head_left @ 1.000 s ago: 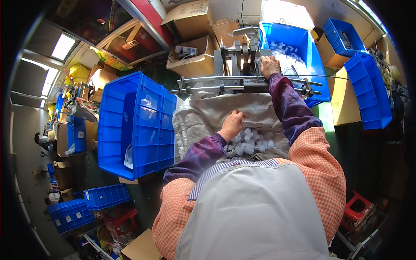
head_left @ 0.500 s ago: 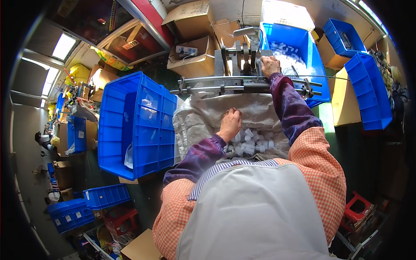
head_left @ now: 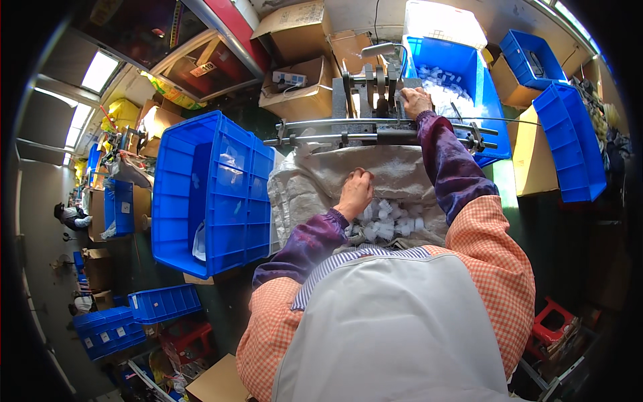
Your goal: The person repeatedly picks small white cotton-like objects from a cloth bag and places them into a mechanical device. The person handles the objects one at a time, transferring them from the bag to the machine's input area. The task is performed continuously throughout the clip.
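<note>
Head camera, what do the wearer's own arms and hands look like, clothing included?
The left hand and right hand are bare, without gloves. Mottled purple and dark-blue forearm sleeves, slightly shiny, reach the wrists. Above them, loose upper sleeves show a small orange-and-white check.

pieces (head_left: pixel 385 224) on cloth (head_left: pixel 395 164) | crate (head_left: pixel 229 201) left of cloth | bin (head_left: pixel 493 97) right of machine (head_left: pixel 380 90)

left hand (head_left: pixel 356 189) is loosely curled; right hand (head_left: pixel 416 102) is farther forward.
</note>
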